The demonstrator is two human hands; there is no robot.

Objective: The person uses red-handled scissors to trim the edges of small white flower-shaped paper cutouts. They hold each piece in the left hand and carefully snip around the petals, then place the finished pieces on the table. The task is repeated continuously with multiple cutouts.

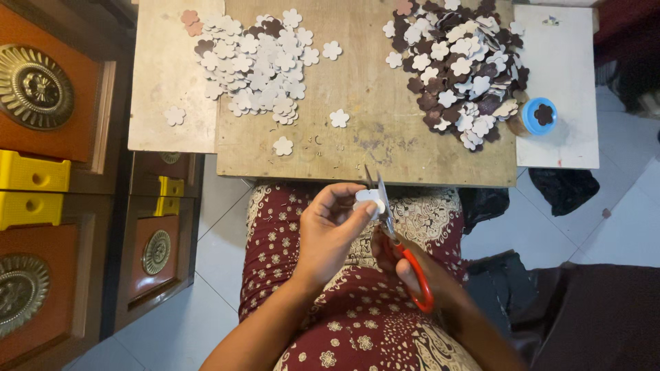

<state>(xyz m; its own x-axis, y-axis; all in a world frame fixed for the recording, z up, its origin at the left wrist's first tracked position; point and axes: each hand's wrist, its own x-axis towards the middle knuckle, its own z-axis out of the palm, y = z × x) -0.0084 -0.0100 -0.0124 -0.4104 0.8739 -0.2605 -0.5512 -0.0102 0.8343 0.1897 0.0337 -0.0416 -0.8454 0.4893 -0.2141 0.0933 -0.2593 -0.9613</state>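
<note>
Head view: the left hand point(330, 230) is pinching a small white flower cutout point(368, 200) between thumb and fingertips, holding it above the lap, just below the edge of the wooden board point(364, 148). The right hand point(412, 271) is gripping red-handled scissors point(397, 237), fingers closed through the loops, blades touching the cutout. On the board, a pile of pale flowers point(258, 62) is lying at left and a mixed brown and white pile point(460, 65) at right, beside a blue-lidded jar point(537, 117).
</note>
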